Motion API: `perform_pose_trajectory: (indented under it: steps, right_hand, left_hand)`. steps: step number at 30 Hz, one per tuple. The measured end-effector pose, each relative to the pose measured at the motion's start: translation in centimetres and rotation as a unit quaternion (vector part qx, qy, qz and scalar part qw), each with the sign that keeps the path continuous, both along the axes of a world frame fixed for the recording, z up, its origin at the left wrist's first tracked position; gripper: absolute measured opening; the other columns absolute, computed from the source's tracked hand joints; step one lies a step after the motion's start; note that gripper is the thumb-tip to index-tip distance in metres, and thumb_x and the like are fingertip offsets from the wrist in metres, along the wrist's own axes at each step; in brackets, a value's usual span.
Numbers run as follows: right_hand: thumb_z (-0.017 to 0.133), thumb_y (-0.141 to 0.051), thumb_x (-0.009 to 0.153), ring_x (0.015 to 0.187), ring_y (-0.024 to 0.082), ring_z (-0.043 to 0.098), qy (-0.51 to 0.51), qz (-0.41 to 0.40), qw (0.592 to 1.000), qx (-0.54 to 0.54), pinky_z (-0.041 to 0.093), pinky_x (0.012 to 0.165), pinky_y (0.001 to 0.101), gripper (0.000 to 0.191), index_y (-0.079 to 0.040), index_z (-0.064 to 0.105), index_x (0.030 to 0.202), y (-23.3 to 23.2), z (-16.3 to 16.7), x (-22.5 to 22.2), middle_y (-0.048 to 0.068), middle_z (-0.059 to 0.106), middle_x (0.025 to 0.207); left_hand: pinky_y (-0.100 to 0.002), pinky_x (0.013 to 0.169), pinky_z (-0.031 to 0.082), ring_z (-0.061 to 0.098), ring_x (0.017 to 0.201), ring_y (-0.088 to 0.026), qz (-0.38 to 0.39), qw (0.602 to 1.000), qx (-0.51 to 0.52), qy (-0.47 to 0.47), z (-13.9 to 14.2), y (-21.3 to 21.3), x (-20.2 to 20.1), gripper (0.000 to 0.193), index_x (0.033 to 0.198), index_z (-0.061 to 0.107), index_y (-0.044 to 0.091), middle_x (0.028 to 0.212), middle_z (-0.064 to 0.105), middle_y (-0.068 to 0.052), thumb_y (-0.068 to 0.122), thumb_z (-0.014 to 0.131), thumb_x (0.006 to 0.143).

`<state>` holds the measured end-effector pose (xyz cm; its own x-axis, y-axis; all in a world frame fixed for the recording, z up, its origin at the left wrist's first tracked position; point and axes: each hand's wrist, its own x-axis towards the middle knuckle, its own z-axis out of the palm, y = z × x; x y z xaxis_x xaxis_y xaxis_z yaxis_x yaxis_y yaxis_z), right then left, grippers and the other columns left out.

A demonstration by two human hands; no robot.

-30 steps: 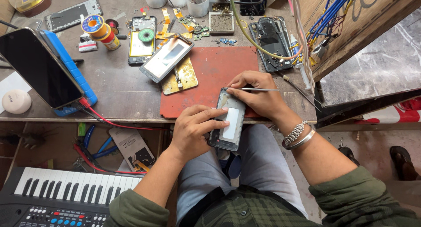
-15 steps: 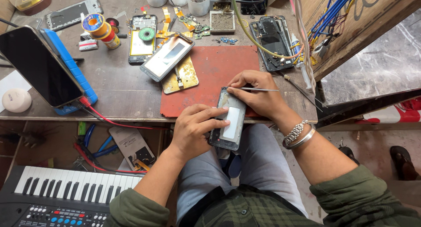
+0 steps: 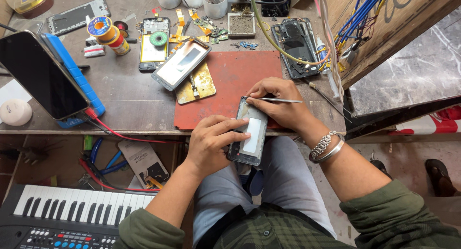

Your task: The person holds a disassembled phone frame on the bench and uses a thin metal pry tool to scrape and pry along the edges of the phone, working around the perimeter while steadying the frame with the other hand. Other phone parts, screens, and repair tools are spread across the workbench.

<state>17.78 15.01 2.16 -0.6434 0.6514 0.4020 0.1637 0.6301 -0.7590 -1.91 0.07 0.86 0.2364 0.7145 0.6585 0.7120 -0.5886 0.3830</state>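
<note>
My left hand (image 3: pixel 211 141) grips an opened phone body (image 3: pixel 249 133), dark with a pale rectangular patch, held at the near edge of the bench over my lap. My right hand (image 3: pixel 281 102) rests on the phone's top end and pinches thin metal tweezers (image 3: pixel 281 100) that lie across its fingers, tips at the phone's upper left corner. Both hands sit at the near edge of a red work mat (image 3: pixel 225 78).
A phone screen (image 3: pixel 181 64) on a brass plate, a gutted phone (image 3: pixel 153 44), solder spools (image 3: pixel 103 30), a dark phone frame (image 3: pixel 297 44) and small cups lie on the bench. A large phone (image 3: pixel 41 76) leans on a blue stand. A keyboard (image 3: pixel 67 215) sits below left.
</note>
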Motion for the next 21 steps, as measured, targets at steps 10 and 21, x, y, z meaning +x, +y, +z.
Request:
perform_pose_trajectory:
  steps: [10,21]
  right_hand:
    - [0.081,-0.005,0.084,0.084,0.015,0.074,-0.002,-0.021,1.0,-0.006,0.058,0.075,0.0287,0.014,0.002,0.069,0.086,-0.04,-0.02,-0.03,0.01,0.077,0.094]
    - [0.081,-0.005,0.085,0.084,0.015,0.074,-0.002,-0.032,0.999,-0.02,0.058,0.075,0.0287,0.014,0.002,0.069,0.085,-0.22,0.09,-0.06,0.01,0.077,0.092]
  left_hand:
    - [-0.037,0.089,0.054,0.067,0.1,-0.022,0.0,1.0,0.005,-0.001,0.01,0.11,0.03,0.038,0.101,0.077,0.021,0.123,0.073,0.003,0.014,0.082,0.063]
    - [-0.037,0.09,0.054,0.067,0.1,-0.022,0.0,1.0,0.002,0.001,-0.02,-0.01,-0.02,0.038,0.101,0.077,0.02,0.123,0.073,0.002,0.013,0.082,0.063]
